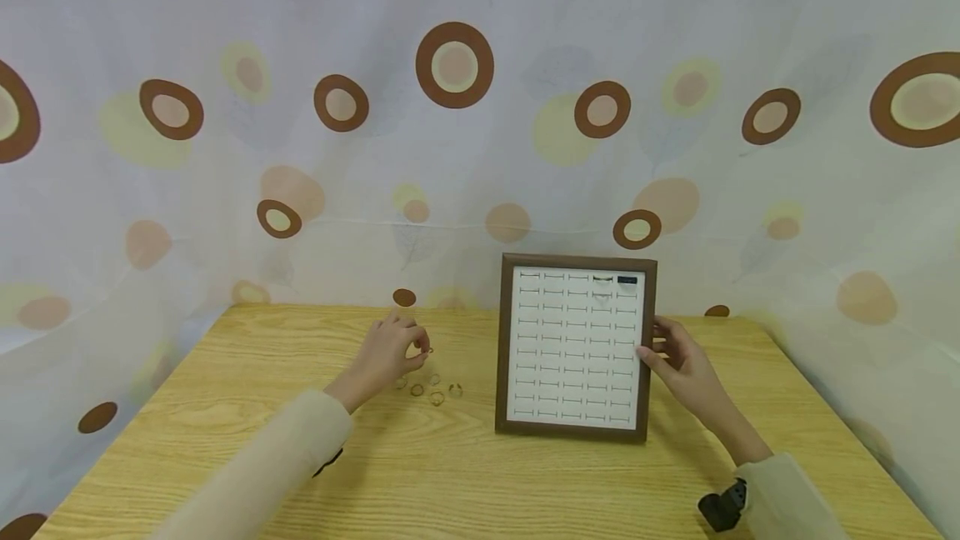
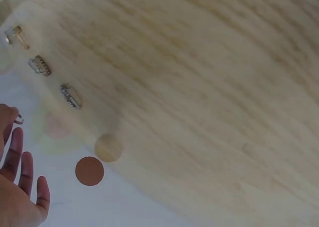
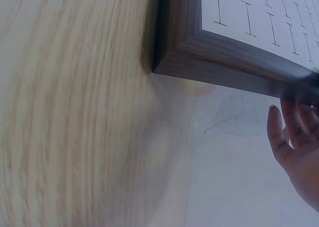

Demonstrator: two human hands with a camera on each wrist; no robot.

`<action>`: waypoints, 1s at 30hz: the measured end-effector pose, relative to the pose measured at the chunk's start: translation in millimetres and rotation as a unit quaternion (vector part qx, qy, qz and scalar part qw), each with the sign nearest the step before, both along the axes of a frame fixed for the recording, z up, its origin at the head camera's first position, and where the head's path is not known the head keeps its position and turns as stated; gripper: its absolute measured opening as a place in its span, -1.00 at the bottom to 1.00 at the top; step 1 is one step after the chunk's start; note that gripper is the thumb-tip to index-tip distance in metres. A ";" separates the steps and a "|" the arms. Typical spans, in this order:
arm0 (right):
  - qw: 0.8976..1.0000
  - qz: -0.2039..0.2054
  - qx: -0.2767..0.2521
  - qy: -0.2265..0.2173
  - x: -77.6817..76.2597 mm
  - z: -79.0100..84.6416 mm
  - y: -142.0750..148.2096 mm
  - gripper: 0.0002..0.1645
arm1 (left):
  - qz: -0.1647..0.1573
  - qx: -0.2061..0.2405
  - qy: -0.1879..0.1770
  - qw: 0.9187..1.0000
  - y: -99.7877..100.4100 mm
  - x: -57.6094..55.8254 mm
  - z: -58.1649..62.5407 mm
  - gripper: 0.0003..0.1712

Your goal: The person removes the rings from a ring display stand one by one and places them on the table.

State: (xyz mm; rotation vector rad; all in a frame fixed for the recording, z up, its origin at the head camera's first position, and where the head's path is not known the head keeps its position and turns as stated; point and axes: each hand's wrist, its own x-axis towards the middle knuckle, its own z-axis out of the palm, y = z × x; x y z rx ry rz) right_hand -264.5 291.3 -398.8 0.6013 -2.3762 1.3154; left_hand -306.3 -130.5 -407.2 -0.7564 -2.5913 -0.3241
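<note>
My left hand [image 1: 392, 350] pinches a small ring [image 1: 431, 350] between thumb and index finger, above the table. In the left wrist view, the same ring [image 2: 19, 119] shows at the fingertips, and the other fingers spread loosely. Just below that hand lie several metal rings [image 1: 417, 390], some with patterned bands. With my right hand [image 1: 682, 357] I grip the right edge of a brown-framed ring display board [image 1: 576, 348], thumb in front and fingers behind. The board stands tilted up, its white face lined with rows of slits. A dark piece [image 1: 627, 280] sits at its top right corner.
The wooden table [image 1: 420, 482] ends at the back against a patterned curtain [image 1: 457, 173], which also rises along both sides. A small black device [image 1: 723, 507] is worn at the right wrist.
</note>
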 end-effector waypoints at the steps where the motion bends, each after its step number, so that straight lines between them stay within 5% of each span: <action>1: 1.000 0.001 -0.001 -0.001 -0.1 0.0 0.2 -0.46 | 0.004 -0.001 -0.007 1.000 -1.8 0.2 -3.4 -0.85; 10: 1.000 0.003 -0.001 -0.001 0.1 -0.5 0.2 -0.46 | 0.020 -0.010 -0.049 0.999 -9.2 3.5 -22.5 -0.87; 30: 1.000 0.000 -0.005 -0.006 -0.2 1.0 -0.3 -0.48 | 0.012 0.007 -0.066 0.998 -11.1 -0.2 -29.3 -0.91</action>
